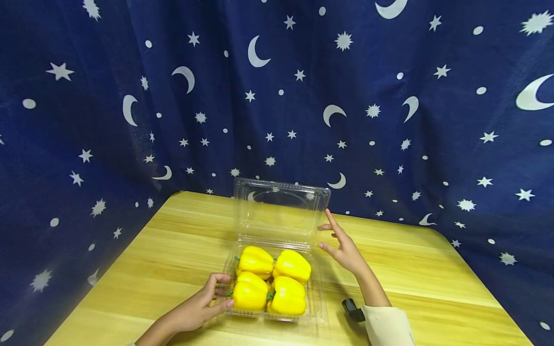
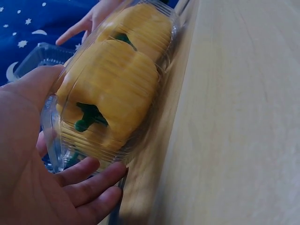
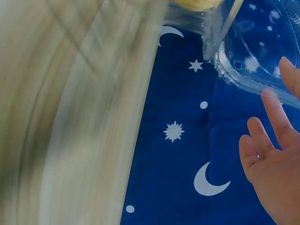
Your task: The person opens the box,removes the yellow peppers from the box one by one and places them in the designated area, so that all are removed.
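Observation:
Several yellow bell peppers (image 1: pixel 287 297) with green stems fill the base of a clear plastic clamshell box (image 1: pixel 274 242). The box's clear lid (image 1: pixel 283 185) stands raised at the back. My left hand (image 1: pixel 196 307) is at the box's left side, thumb and index finger over the rim, the other fingers against the side wall. A green stem (image 2: pixel 89 116) shows through that wall in the left wrist view. My right hand (image 1: pixel 346 249) is beside the lid's right edge, index finger straight and the others loosely bent. Its fingertips overlap the lid's edge in the right wrist view.
A small black object (image 1: pixel 353 310) lies by the right sleeve (image 1: pixel 387 326) on the wooden table (image 1: pixel 182 254). A dark blue curtain (image 1: pixel 298 96) with white moons and stars hangs behind the table and along its sides.

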### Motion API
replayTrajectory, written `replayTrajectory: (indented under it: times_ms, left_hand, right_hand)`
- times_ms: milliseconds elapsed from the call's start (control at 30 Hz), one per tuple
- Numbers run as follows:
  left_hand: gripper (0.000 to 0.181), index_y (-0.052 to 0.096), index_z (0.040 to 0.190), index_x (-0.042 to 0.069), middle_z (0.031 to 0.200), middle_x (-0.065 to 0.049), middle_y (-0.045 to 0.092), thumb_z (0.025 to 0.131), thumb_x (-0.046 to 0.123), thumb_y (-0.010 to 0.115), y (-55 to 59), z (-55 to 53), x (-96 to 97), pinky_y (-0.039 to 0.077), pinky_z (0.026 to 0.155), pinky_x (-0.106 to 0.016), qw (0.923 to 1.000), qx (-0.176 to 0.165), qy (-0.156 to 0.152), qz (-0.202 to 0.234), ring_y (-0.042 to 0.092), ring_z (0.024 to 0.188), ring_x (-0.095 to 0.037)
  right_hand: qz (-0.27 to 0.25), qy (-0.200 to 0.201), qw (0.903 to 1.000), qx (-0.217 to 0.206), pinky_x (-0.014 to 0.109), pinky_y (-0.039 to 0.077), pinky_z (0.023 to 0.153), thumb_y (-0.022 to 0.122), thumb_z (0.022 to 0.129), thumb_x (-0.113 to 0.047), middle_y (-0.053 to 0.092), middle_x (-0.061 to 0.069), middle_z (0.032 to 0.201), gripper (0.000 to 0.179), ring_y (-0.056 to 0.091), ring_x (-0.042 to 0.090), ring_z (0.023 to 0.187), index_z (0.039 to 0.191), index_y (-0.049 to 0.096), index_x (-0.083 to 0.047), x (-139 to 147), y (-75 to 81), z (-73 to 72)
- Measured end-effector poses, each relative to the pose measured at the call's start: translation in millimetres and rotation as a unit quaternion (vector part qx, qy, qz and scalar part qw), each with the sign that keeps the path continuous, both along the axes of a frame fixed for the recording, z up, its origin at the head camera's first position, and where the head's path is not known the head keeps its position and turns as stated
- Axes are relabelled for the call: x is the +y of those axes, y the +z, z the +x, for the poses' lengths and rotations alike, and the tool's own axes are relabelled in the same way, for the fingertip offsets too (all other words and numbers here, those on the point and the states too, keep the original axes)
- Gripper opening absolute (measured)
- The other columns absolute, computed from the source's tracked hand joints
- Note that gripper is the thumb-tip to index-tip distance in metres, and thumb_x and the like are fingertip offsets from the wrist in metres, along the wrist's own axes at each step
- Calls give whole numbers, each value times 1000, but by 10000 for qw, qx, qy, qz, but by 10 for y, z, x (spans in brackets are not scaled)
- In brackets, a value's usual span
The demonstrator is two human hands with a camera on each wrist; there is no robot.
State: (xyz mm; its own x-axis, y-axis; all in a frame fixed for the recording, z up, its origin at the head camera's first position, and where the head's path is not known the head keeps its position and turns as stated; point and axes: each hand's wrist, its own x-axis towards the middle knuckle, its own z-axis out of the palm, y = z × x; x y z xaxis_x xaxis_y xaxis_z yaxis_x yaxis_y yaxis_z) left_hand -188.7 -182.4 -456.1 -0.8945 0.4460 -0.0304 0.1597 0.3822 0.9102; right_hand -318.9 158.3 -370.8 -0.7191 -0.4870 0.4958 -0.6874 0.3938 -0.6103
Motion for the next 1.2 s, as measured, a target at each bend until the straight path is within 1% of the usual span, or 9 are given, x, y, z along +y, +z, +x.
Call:
replayTrajectory:
  times_ms: [133, 300, 400, 533, 633, 733, 833, 1067, 1200]
  left_hand:
    - [51, 16, 129, 3, 136, -27, 17, 97, 33, 43, -1, 4, -3, 41, 90, -58, 10000, -13, 37, 10, 36, 120, -47]
    - [52, 17, 129, 3, 136, -26, 18, 97, 34, 44, -9, 10, 8, 42, 89, -56, 10000, 8, 79, 7, 38, 119, -45]
    - [53, 17, 129, 3, 136, -26, 18, 97, 34, 44, -14, 8, 13, 42, 89, -56, 10000, 34, 73, 11, 37, 120, -45]
    - [53, 16, 130, 3, 137, -26, 18, 96, 34, 44, -17, 0, 17, 42, 89, -55, 10000, 76, 40, -2, 37, 120, -45]
    - [53, 16, 130, 4, 137, -25, 18, 96, 33, 45, -11, 3, 22, 43, 89, -54, 10000, 54, 39, 20, 38, 119, -44]
    - [53, 17, 131, 3, 138, -25, 19, 96, 33, 45, 3, 8, 24, 43, 88, -54, 10000, 34, 50, 40, 38, 119, -44]
    - [53, 18, 130, 4, 138, -25, 20, 96, 33, 46, 16, 12, 23, 43, 88, -54, 10000, 35, 80, 22, 39, 119, -44]
    - [53, 18, 130, 4, 138, -25, 20, 96, 33, 46, 18, 12, 10, 43, 87, -53, 9999, 67, 121, -10, 39, 119, -43]
    - [54, 18, 130, 4, 137, -25, 20, 95, 34, 47, 24, 9, 6, 44, 87, -52, 9999, 97, 121, -56, 40, 118, -43]
  right_hand:
    - [95, -70, 9999, 21, 63, 37, 86, 64, 78, 9, 57, 27, 107, 78, 46, 46, 108, 141, 18, 8, -30, 18, -50]
    - [34, -100, 9999, -47, 62, 37, 85, 63, 78, 10, 56, 28, 104, 78, 47, 44, 105, 141, 17, 8, -58, -4, -144]
    - [15, -170, 9998, -118, 59, 37, 86, 63, 79, 9, 55, 25, 103, 80, 47, 42, 105, 143, 17, 3, -54, -94, -262]
    - [93, -372, 9992, -146, 54, 39, 85, 64, 79, 7, 56, 20, 101, 81, 46, 37, 106, 145, 18, -4, -31, -254, -440]
    - [132, -471, 9985, -256, 53, 39, 85, 64, 79, 6, 55, 17, 100, 82, 46, 36, 105, 145, 19, -7, -28, -319, -518]
    - [161, -512, 9978, -392, 55, 39, 84, 64, 79, 7, 54, 16, 100, 82, 46, 37, 105, 146, 17, -8, -37, -353, -563]
    - [193, -540, 9972, -472, 53, 39, 82, 64, 79, 7, 54, 16, 100, 82, 46, 38, 105, 146, 17, -6, -52, -379, -599]
    - [222, -509, 9962, -667, 37, 33, 79, 62, 82, 5, 53, 16, 102, 77, 40, 35, 105, 145, 19, -3, -83, -478, -694]
    - [193, -518, 9949, -848, 32, 31, 77, 61, 83, 4, 53, 17, 102, 74, 38, 34, 104, 144, 20, -2, -103, -510, -713]
